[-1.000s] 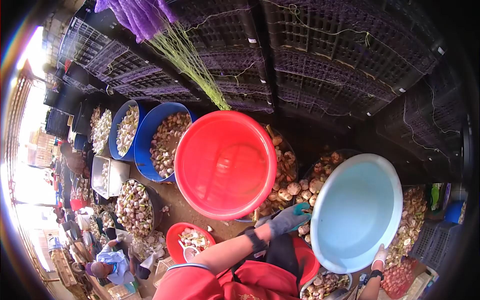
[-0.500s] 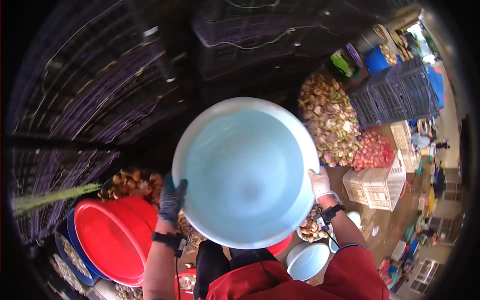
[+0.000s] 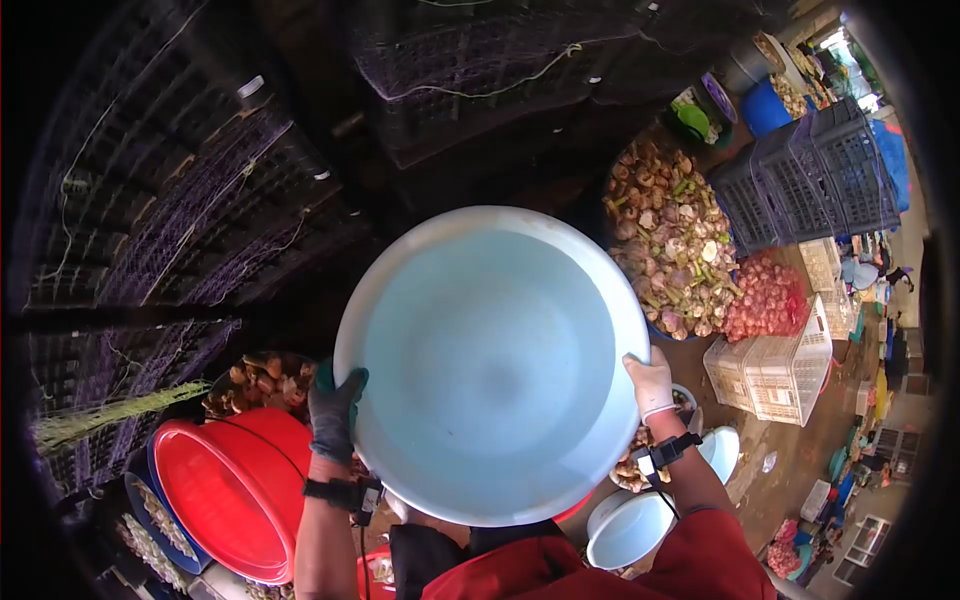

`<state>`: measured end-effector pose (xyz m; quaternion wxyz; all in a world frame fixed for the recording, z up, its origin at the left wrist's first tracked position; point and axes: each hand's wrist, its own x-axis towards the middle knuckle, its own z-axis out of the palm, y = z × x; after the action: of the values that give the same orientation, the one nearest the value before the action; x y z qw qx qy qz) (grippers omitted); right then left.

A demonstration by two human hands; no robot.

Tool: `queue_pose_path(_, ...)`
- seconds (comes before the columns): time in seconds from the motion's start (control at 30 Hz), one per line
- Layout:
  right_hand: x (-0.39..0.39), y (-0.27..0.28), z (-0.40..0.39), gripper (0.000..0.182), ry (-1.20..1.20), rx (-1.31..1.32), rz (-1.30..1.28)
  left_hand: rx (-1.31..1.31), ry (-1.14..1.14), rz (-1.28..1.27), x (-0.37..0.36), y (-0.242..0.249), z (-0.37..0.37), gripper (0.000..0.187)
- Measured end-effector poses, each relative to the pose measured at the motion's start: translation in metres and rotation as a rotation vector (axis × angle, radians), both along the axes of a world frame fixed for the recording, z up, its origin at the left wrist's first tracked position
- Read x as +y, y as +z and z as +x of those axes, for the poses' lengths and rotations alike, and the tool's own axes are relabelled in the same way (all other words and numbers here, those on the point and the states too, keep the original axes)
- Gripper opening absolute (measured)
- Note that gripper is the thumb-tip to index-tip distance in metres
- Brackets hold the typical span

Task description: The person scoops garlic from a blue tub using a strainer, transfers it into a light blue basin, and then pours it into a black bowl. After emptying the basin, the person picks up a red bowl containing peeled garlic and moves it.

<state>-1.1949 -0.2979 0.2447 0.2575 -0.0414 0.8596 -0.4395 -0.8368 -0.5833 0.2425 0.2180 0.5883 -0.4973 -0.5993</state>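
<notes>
A large pale-blue plastic basin [image 3: 490, 370] is held up in front of my body, its inside facing me and showing nothing in it. My left hand [image 3: 335, 405], in a dark grey-green glove, grips the left rim with the thumb over the edge. On the opposite rim, my right hand [image 3: 650, 382] in a white glove holds on the same way, thumb inside. The fingers of both hands are mostly hidden behind the rim.
Red tubs [image 3: 230, 490] stand at lower left, near a heap of brownish bulbs [image 3: 262, 385]. To the right lie garlic bulbs [image 3: 670, 240], a red net sack [image 3: 765, 300], dark stacked crates [image 3: 800, 180] and a white crate [image 3: 770, 365]. Another light-blue basin [image 3: 630, 530] sits below.
The basin has come slightly closer and lower in view, with both hands still on its rim. The surroundings on the right have shifted a little outward as the view moved.
</notes>
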Motion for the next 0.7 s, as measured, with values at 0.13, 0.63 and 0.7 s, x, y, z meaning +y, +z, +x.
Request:
queue_pose_path(0.13, 0.010, -0.003, -0.024, 0.018, 0.095, -0.017, -0.060, 0.167, 0.159, 0.096, 0.045, 0.006, 0.019, 0.036)
queue_pose_path(0.63, -0.005, 0.047, 0.046, 0.037, 0.477, -0.023, 0.100, 0.334, 0.633, 0.309, 0.199, 0.042, 0.152, 0.042)
queue_pose_path(0.7, 0.001, 0.029, 0.058, 0.029, 0.487, 0.003, 0.034, 0.257, 0.721, 0.280, 0.226, 0.033, 0.177, 0.043)
